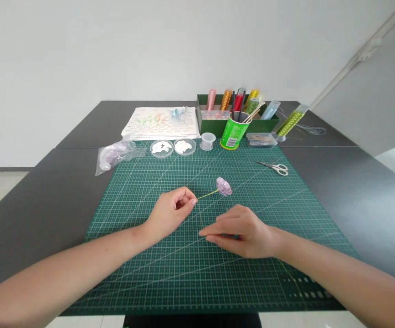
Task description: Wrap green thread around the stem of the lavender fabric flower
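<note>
My left hand (173, 209) is closed in a pinch on the thin green stem of a pale purple flower (223, 187). The bloom points to the right, above the mat. From the pinch, a fine yellow-green thread (201, 217) runs down to the fingertips of my right hand (240, 231). That hand is closed around the thread, with thumb and fingers nearly together. More of the thread comes out beneath my right wrist and trails toward the mat's lower right edge.
A green cutting mat (142, 282) covers the dark table. Scissors (279, 169) lie at right. Toward the back are a plastic bag (113, 155), dishes of white pieces (161, 148), a white tray (163, 134), a green can (233, 134), a green box (214, 126) and a thread tube (291, 122).
</note>
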Demonstrator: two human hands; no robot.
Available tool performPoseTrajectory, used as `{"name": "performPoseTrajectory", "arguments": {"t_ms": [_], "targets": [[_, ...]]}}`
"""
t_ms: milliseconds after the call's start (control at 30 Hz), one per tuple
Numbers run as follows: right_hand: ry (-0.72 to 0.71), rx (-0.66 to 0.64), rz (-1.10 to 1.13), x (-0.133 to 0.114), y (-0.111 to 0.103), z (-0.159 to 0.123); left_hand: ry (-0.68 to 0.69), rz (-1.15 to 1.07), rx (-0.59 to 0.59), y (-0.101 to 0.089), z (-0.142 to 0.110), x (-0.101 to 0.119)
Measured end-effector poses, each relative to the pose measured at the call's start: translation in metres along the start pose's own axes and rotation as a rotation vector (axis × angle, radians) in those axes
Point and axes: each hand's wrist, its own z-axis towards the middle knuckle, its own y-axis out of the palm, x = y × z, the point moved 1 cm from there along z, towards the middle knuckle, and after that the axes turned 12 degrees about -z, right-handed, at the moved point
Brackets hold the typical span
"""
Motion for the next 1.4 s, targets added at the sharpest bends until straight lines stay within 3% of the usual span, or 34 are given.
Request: {"name": "performPoseTrajectory", "arguments": {"t_ms": [133,300,467,633,800,967,1167,1400], "targets": [[0.109,0.065,0.136,-0.005,-0.014,0.004,0.028,0.060,-0.099,0.003,-0.003,-0.002],[0.378,0.189,0.155,0.012,-0.035,0.000,0.123,0.121,-0.308,0.011,-0.012,0.004],[0.426,0.106,0.189,0.036,-0.039,-0.004,0.213,0.145,-0.424,0.012,-0.017,0.005],[0.461,0.020,0.179,0.055,-0.029,-0.004,0.137,0.081,-0.424,0.011,-0.017,0.004],[0.581,-0.054,0.066,0.070,-0.017,-0.006,0.091,-0.005,-0.393,0.012,-0.018,0.006],[0.626,-0.020,-0.129,0.079,-0.009,-0.011,0.161,-0.051,-0.326,0.009,-0.018,0.007],[0.456,-0.078,-0.301,0.085,-0.003,-0.017,0.286,-0.071,-0.167,0.002,-0.016,0.013],[0.281,-0.139,-0.433,0.073,-0.004,-0.017,0.330,-0.021,0.083,-0.013,-0.001,0.011]]}}
